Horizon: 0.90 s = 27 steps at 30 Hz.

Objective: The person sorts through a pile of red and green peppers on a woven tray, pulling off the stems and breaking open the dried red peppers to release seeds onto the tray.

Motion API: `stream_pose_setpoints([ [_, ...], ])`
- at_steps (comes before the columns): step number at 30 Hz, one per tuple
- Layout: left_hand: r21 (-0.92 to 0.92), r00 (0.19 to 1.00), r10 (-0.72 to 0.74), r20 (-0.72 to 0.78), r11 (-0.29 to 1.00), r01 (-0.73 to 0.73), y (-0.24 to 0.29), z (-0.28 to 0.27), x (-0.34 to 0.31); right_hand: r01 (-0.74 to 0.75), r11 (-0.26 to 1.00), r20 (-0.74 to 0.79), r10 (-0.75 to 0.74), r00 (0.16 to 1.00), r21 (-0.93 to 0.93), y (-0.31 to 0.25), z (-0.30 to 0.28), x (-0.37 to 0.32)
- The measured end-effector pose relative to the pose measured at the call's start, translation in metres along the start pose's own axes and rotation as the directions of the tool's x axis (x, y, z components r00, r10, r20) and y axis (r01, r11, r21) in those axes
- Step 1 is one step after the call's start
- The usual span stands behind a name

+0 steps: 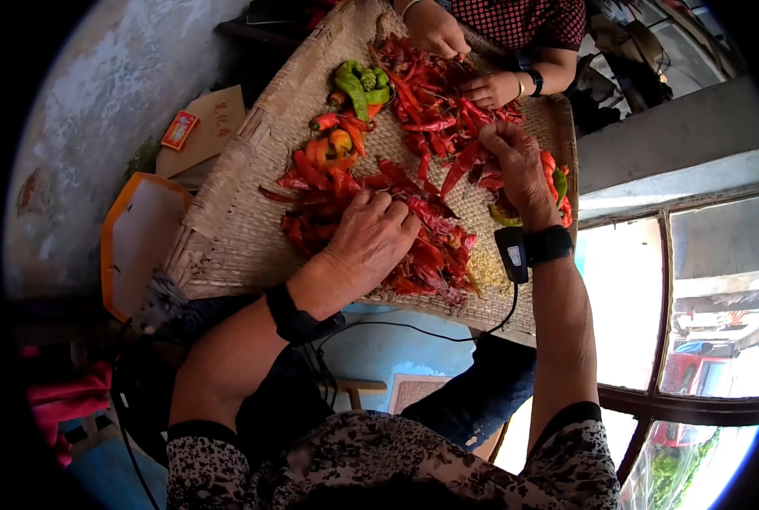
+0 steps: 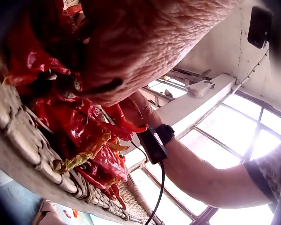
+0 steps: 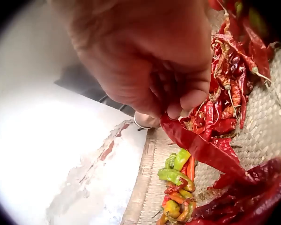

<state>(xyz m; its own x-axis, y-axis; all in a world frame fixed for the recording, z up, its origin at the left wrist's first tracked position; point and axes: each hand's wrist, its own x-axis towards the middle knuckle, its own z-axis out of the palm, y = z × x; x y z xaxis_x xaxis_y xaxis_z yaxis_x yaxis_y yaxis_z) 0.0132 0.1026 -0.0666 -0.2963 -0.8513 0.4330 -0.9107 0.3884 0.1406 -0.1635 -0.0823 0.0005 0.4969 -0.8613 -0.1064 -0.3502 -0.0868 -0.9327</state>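
Note:
My right hand pinches a long red chili pepper at one end between thumb and fingertips, over the woven basket tray. The pepper hangs slantwise from the fingers. My left hand lies over a heap of glossy red chili peppers at the near side, its fingers bent down among them. Whether it grips one I cannot tell, as the fingertips are hidden. In the left wrist view, red peppers lie right below that hand, several wrinkled and one with a dried yellowish part.
Another person's hands work at a far heap of dried red peppers. Green peppers and orange ones lie toward the left rim. A cable runs below the tray's near edge. An orange-edged box stands left, windows right.

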Motion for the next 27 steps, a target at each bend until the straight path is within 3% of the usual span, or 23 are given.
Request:
stream_pose_setpoints([
  [1, 0.006, 1.000, 0.000, 0.003, 1.000, 0.000, 0.000, -0.001, 0.000, 0.109, 0.989, -0.190, -0.089, 0.978, 0.099, 0.001, -0.004, 0.007],
  [3, 0.013, 1.000, -0.003, 0.004, 1.000, 0.003, 0.000, -0.001, 0.000, 0.358, 0.907, -0.494, -0.211, 0.844, 0.224, 0.006, -0.009, 0.021],
  [4, 0.017, 1.000, 0.002, -0.001, 1.000, -0.002, 0.000, -0.001, -0.001, 0.359, 0.907, -0.492, -0.213, 0.844, 0.223, 0.015, -0.013, 0.023],
  [7, 0.025, 1.000, 0.007, 0.010, 1.000, -0.007, 0.001, -0.002, 0.000, 0.124, 0.992, -0.376, -0.109, 0.920, 0.017, 0.029, -0.001, 0.020],
  [8, 0.028, 1.000, 0.007, 0.027, 1.000, -0.008, 0.001, -0.003, 0.000, 0.071, 0.985, -0.228, -0.107, 0.968, -0.160, 0.027, 0.014, 0.012],
  [9, 0.029, 1.000, 0.006, 0.025, 1.000, -0.007, 0.002, -0.004, 0.000, -0.004, 0.939, -0.027, -0.006, 1.000, -0.343, 0.037, 0.023, 0.017],
  [10, 0.034, 1.000, 0.012, 0.022, 0.999, -0.013, 0.002, -0.006, 0.000, 0.087, 0.713, 0.056, -0.066, 0.996, -0.696, 0.040, 0.038, 0.020],
  [11, 0.039, 1.000, 0.019, 0.018, 0.999, -0.020, 0.002, -0.006, -0.001, 0.179, 0.594, 0.092, -0.174, 0.980, -0.784, 0.045, 0.050, 0.014],
  [12, 0.041, 1.000, 0.020, 0.015, 0.999, -0.021, 0.001, -0.006, 0.000, 0.133, 0.437, 0.122, -0.053, 0.991, -0.890, 0.052, 0.057, 0.019],
  [15, 0.024, 0.999, 0.025, 0.027, 0.999, -0.025, 0.002, -0.006, -0.001, 0.147, 0.473, 0.143, -0.044, 0.989, -0.869, 0.055, 0.059, 0.023],
  [17, 0.049, 1.000, 0.021, 0.024, 0.999, -0.022, 0.002, -0.006, 0.000, 0.214, 0.626, 0.216, -0.075, 0.974, -0.750, 0.043, 0.057, 0.019],
  [18, 0.050, 1.000, 0.018, 0.021, 0.999, -0.019, 0.001, -0.006, 0.001, 0.217, 0.623, 0.218, -0.076, 0.973, -0.751, 0.043, 0.054, 0.019],
  [20, 0.075, 0.999, 0.020, 0.026, 0.997, -0.022, 0.002, -0.005, 0.000, 0.343, 0.633, 0.232, -0.253, 0.939, -0.695, 0.043, 0.044, 0.014],
  [21, 0.074, 0.999, 0.020, 0.025, 0.997, -0.022, 0.002, -0.005, -0.001, 0.342, 0.632, 0.232, -0.252, 0.939, -0.696, 0.038, 0.039, 0.012],
  [23, 0.071, 1.000, 0.023, -0.016, 0.997, -0.021, 0.002, -0.003, -0.001, 0.222, 0.781, 0.085, -0.214, 0.973, -0.583, 0.017, 0.029, 0.008],
  [24, 0.071, 1.000, 0.024, -0.017, 0.997, -0.023, 0.003, -0.003, -0.001, 0.132, 0.819, -0.082, -0.213, 0.974, -0.558, 0.010, 0.026, 0.011],
  [26, 0.064, 1.000, 0.019, -0.009, 0.998, -0.019, 0.003, -0.002, 0.000, 0.115, 0.558, -0.265, -0.553, 0.790, -0.822, 0.011, 0.015, 0.021],
  [27, 0.066, 1.000, 0.019, -0.011, 0.998, -0.018, 0.003, -0.002, 0.000, 0.117, 0.557, -0.264, -0.555, 0.789, -0.822, 0.007, 0.018, 0.024],
])
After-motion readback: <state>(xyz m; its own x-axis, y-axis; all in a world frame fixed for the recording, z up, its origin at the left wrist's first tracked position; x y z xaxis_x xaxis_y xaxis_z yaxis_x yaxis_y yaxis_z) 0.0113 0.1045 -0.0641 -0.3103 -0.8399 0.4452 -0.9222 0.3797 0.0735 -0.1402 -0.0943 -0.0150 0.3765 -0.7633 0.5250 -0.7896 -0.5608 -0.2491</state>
